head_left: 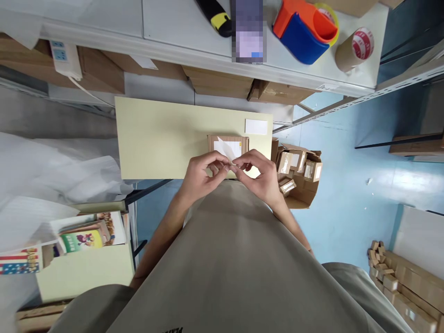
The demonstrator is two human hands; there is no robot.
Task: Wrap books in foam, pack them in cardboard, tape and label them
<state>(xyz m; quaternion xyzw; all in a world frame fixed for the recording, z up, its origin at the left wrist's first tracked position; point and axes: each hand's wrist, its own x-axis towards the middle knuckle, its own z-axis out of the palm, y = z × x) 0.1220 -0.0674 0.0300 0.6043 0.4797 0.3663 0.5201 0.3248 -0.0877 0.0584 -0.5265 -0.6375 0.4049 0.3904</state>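
Both hands meet over the near edge of a pale yellow table (159,138). My left hand (203,173) and my right hand (260,178) each pinch a small white paper slip (227,150), which looks like a label or its backing, fingertips nearly touching. Just beyond the fingers lies a small brown cardboard box (211,141) with a white label (234,147) on its top. A separate white label (256,126) lies on the table farther right.
An open carton (305,194) of small brown boxes stands on the blue floor to the right. A shelf (194,32) above holds a tape dispenser (303,30), a tape roll (355,48) and a yellow-black tool (217,16). White wrapping (52,171) and printed boxes (81,238) lie left.
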